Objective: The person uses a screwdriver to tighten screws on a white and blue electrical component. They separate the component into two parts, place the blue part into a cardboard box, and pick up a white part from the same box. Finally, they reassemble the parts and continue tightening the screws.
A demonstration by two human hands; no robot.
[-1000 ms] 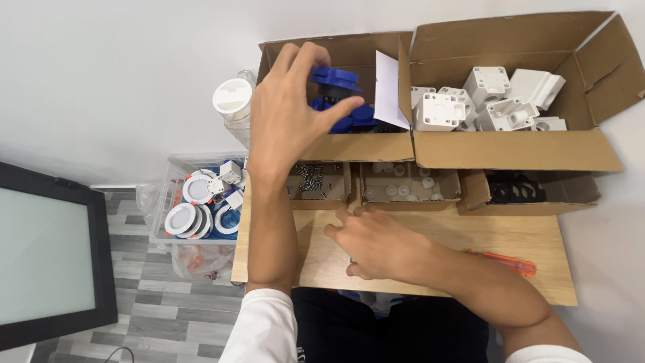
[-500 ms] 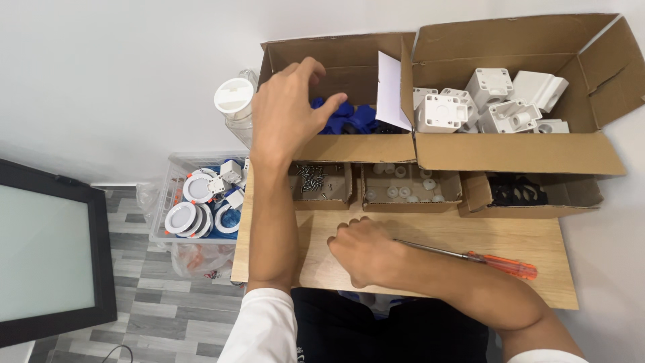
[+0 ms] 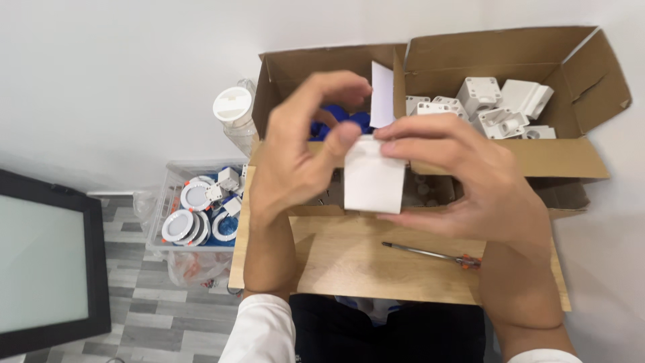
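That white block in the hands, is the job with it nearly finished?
Not nearly. Done: the white block is out and held up over the wooden table. In hand: the left hand and right hand both grip it. Left: the screwdriver lies untouched, and white parts sit in the cardboard box.

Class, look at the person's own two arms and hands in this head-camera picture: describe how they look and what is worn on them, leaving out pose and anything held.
Both hands are bare: the left hand and the right hand wear no gloves, and no rings or watch show. The forearms are uncovered up to white sleeves, the left sleeve pushed back near the elbow, the right sleeve only just visible at the picture's lower edge. No cables or markings appear.
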